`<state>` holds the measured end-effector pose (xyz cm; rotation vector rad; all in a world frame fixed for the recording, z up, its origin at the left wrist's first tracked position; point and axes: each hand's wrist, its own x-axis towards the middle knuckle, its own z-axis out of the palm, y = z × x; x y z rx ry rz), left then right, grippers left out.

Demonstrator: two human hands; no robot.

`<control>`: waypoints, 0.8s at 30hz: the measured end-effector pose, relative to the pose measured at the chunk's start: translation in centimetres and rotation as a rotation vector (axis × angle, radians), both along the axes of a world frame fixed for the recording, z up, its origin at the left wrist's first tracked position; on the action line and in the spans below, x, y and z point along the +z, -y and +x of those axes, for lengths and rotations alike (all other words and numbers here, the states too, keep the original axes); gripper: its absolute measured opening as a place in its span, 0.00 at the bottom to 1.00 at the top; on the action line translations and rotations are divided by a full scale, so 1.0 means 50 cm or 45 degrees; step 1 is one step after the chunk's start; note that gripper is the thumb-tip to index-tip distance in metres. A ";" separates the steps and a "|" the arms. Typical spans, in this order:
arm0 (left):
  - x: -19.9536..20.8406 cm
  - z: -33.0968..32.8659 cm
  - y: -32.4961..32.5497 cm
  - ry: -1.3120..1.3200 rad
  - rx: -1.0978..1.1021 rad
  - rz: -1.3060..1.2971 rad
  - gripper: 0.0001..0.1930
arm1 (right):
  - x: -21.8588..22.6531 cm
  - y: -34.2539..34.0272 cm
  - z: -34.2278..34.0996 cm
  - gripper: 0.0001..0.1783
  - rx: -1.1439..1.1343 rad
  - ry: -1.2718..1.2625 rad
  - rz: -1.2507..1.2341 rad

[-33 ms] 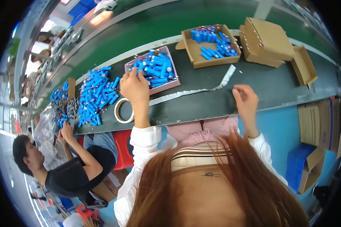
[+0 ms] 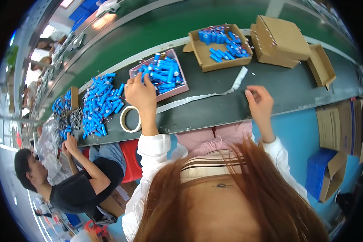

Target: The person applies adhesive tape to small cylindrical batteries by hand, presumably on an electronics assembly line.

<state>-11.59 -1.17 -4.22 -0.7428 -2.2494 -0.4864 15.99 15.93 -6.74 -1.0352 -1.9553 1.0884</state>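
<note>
My left hand point(image 2: 141, 96) reaches to the near left edge of a shallow pink box point(image 2: 173, 93). Its thumb and a finger are spread beside the blue cylindrical battery cells point(image 2: 165, 74) heaped there; whether they touch one is unclear. Below that wrist a roll of whitish tape point(image 2: 124, 126) lies on the dark bench. From beside it, a long strip of tape point(image 2: 189, 99) runs rightward and bends up at its far end. To the right of that end, my right hand point(image 2: 262, 103) hovers over the bench, fingers loosely curled, thumb and fingertip slightly apart, nothing visible between them.
Loose blue cells point(image 2: 103, 101) are piled at left. A cardboard tray point(image 2: 205, 60) with cells stands at the back, a closed carton point(image 2: 286, 40) and an open box point(image 2: 321, 66) right of it. A co-worker point(image 2: 84, 183) sits at left, hands at another pile.
The whole view has shifted slightly. Both hands keep almost the same places over the bench, and nothing is seen to be picked up or let go.
</note>
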 end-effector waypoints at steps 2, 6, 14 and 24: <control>0.002 -0.001 -0.016 -0.006 0.071 -0.006 0.10 | -0.014 -0.027 -0.016 0.08 -0.070 0.062 0.162; 0.017 0.034 -0.034 -0.189 -0.020 0.132 0.12 | -0.025 -0.070 -0.029 0.11 -0.179 0.198 0.233; -0.011 0.265 -0.151 0.588 -1.204 0.229 0.10 | -0.049 -0.153 -0.071 0.09 -0.151 0.406 0.468; -0.026 0.298 -0.322 0.904 -0.904 -0.352 0.20 | -0.072 -0.174 -0.075 0.04 -0.115 0.313 0.478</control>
